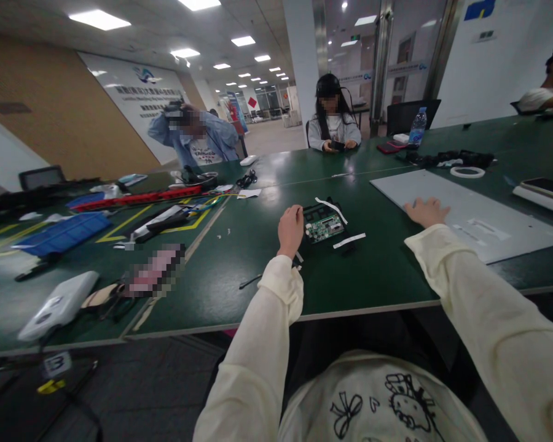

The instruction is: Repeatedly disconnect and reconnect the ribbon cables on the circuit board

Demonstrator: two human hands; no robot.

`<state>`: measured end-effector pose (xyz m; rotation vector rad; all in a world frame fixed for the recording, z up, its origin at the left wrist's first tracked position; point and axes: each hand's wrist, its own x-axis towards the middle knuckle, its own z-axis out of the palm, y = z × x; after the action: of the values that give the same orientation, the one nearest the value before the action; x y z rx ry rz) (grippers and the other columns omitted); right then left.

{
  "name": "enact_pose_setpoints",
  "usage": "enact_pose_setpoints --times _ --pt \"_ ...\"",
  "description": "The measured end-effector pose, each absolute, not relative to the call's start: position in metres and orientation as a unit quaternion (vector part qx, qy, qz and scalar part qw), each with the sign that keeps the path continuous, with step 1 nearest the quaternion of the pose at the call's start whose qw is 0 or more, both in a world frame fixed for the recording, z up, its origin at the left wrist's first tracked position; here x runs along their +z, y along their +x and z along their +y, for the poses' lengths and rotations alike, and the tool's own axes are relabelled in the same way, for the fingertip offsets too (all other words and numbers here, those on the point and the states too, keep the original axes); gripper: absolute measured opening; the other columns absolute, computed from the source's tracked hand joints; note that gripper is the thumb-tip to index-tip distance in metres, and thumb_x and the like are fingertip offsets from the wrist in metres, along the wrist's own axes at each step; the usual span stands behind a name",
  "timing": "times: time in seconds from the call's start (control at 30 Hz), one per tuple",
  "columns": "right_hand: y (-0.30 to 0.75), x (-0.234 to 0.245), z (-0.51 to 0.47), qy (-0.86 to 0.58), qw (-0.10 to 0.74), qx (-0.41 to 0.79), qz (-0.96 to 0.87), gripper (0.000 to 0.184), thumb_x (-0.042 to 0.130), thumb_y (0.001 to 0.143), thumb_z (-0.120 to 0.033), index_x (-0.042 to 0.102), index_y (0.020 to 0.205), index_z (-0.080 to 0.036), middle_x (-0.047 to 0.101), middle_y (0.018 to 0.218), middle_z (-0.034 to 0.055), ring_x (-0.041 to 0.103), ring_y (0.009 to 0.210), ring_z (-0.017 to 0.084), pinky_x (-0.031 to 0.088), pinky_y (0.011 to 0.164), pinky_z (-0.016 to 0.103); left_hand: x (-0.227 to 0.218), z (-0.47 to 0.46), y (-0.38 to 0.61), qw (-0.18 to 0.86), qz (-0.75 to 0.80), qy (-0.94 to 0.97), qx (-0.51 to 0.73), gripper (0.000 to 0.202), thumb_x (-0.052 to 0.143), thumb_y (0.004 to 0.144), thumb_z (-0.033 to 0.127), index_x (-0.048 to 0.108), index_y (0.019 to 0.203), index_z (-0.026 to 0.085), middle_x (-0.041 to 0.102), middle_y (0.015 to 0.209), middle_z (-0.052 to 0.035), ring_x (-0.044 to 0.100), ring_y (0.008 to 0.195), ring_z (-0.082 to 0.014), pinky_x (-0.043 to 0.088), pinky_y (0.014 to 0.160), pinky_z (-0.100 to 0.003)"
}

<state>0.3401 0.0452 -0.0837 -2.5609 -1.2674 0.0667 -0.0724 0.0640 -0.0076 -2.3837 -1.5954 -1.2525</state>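
My left hand (290, 230) is closed, its fingers curled at the left side of a green circuit board (325, 228). What it grips, if anything, is hidden. Dark parts lie behind the board. One white strip (332, 210) crosses its far right side and another white strip (349, 240) lies in front of it. A thin black cable (250, 282) rests on the table left of my left sleeve. My right hand (427, 212) lies with fingers spread on the left part of a large grey panel (493, 215), holding nothing.
The green table (239, 258) carries a pink phone-like object (154, 270), a white device (59, 306) and a blue tray (64, 233) on the left. A tape roll (467, 172) and a water bottle (417, 127) stand right. Two people sit or stand across.
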Motion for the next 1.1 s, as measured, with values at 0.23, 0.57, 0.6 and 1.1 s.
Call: enact_pose_setpoints --times 0.23,0.57,0.6,1.1 --pt "0.329 -0.087 0.054 -0.879 0.124 0.032 -0.459 0.070 0.022 0.095 -0.057 0.043 0.145 -0.013 0.025 0.154 0.0262 0.022 0.141 0.044 0.014 0.106 0.070 -0.007 0.068 -0.072 -0.005 -0.515 -0.752 -0.412 0.027 0.041 0.098 0.029 0.066 0.099 0.020 0.069 0.097 -0.0075 0.061 0.086 -0.0188 0.044 0.079 -0.028" --pt "0.309 -0.084 0.056 -0.853 0.109 0.045 -0.508 0.067 0.018 0.096 -0.054 0.041 0.144 -0.014 0.028 0.152 0.0245 0.024 0.140 0.042 0.017 0.107 0.067 -0.004 0.071 -0.074 -0.020 -0.519 -0.739 -0.430 0.031 0.039 0.098 0.032 0.067 0.094 0.019 0.069 0.090 -0.0065 0.063 0.082 -0.0187 0.044 0.074 -0.027" --pt "0.306 -0.083 0.055 -0.850 0.107 0.046 -0.514 0.067 0.018 0.096 -0.054 0.041 0.144 -0.014 0.029 0.152 0.0243 0.025 0.140 0.041 0.017 0.107 0.067 -0.004 0.070 -0.074 -0.021 -0.517 -0.740 -0.429 0.031 0.039 0.098 0.032 0.067 0.093 0.019 0.069 0.090 -0.0064 0.063 0.082 -0.0185 0.044 0.073 -0.026" --pt "0.236 -0.059 0.030 -0.762 0.061 0.044 -0.643 0.082 0.016 0.092 -0.072 0.032 0.152 -0.019 0.026 0.156 0.0198 0.027 0.140 0.042 0.024 0.111 0.054 0.002 0.070 -0.074 0.006 -0.510 -0.749 -0.423 0.033 0.038 0.098 0.032 0.066 0.086 0.019 0.068 0.080 -0.0058 0.060 0.077 -0.0186 0.041 0.071 -0.026"
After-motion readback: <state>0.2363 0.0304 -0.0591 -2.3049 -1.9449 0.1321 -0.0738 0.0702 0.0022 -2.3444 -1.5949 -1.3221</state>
